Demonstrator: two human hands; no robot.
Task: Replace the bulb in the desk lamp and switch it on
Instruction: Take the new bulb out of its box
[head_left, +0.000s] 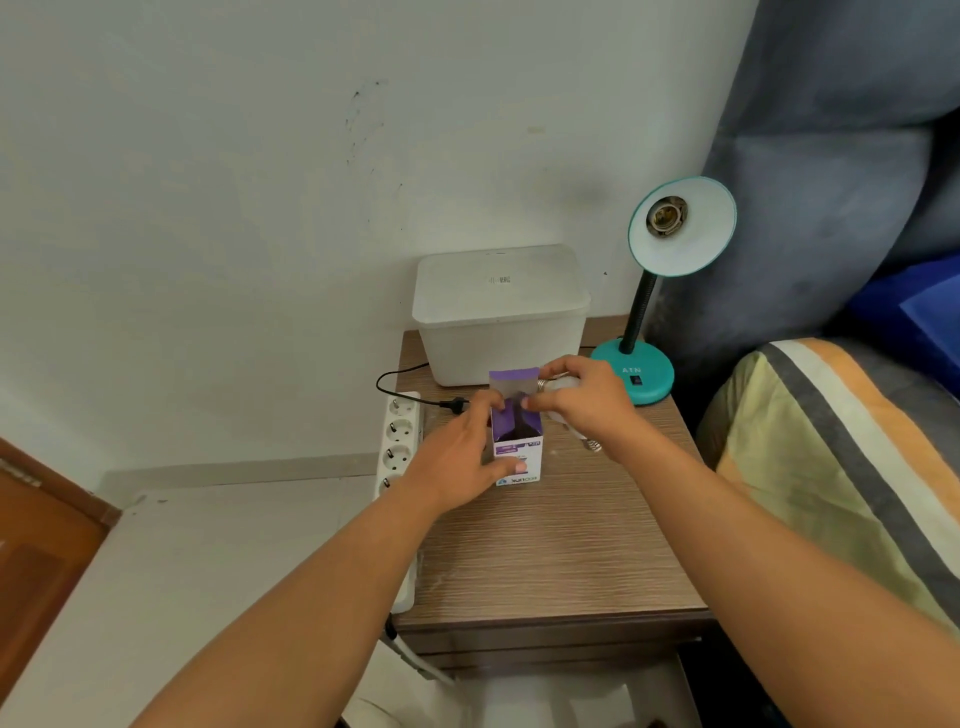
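Observation:
The teal desk lamp (634, 374) stands at the back right of the wooden bedside table (545, 551). Its shade faces me and its socket (667, 215) is empty. A purple and white bulb box (518, 454) stands upright mid-table with its top flap open. My left hand (457, 457) grips the box's left side. My right hand (582, 400) is over the box's opening and holds a white bulb (561, 384), metal base pointing left. A second bulb's screw base (592, 445) shows under my right wrist, on the table.
A white lidded plastic bin (498, 312) sits against the wall behind the box. The lamp's black plug (457, 405) lies loose beside a white power strip (397, 431) at the table's left edge. A bed with a striped cover (831, 441) borders the right.

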